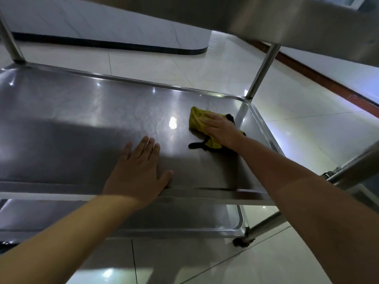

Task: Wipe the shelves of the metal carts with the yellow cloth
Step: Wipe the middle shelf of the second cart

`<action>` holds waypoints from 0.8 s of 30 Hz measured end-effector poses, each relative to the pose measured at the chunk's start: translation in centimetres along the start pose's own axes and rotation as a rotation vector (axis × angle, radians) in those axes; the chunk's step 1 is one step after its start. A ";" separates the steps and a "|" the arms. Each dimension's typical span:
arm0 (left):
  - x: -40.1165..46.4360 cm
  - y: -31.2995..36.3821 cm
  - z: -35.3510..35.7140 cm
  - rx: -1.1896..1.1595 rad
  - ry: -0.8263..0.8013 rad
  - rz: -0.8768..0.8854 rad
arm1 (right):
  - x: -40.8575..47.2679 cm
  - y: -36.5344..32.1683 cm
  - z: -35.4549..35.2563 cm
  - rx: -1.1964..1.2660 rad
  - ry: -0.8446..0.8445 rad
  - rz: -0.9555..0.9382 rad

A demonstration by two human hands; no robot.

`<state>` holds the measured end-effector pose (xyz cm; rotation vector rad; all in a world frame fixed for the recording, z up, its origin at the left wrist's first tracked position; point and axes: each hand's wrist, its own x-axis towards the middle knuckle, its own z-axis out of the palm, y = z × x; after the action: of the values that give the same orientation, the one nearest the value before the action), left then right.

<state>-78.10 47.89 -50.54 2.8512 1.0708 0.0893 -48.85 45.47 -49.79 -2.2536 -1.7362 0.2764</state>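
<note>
The middle shelf [82,119] of a stainless steel cart fills the view. A yellow cloth [198,121] with black trim lies bunched near the shelf's far right corner. My right hand [220,130] presses flat on top of the cloth, fingers pointing left. My left hand [139,171] rests flat on the bare shelf near its front rim, fingers spread, holding nothing. The cloth's right part is hidden under my right hand.
The cart's top shelf [266,17] overhangs the view. A lower shelf [184,218] shows below the front rim. Upright posts stand at the far left [10,44] and far right [260,72] corners. A caster [243,241] sits on the tiled floor [307,130].
</note>
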 end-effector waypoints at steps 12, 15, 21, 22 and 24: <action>1.1 -0.3 0.4 -0.059 0.015 0.074 | 4.0 2.4 -1.0 -0.138 0.056 0.153; 0.9 0.0 0.2 -0.048 0.010 0.058 | 0.1 1.4 -0.7 0.005 0.092 0.087; 0.8 0.4 -0.3 -0.022 -0.022 0.051 | -9.4 -0.5 -0.5 0.036 0.000 0.018; 0.7 0.5 -0.3 -0.020 -0.030 0.053 | -10.9 -0.4 -0.5 0.052 -0.029 -0.016; 0.7 0.4 -0.3 -0.025 -0.058 0.052 | -13.8 0.0 -0.6 0.111 -0.081 -0.075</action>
<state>-77.37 48.05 -50.18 2.8415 0.9780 0.0237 -52.26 32.11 -49.49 -2.1219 -1.7942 0.4421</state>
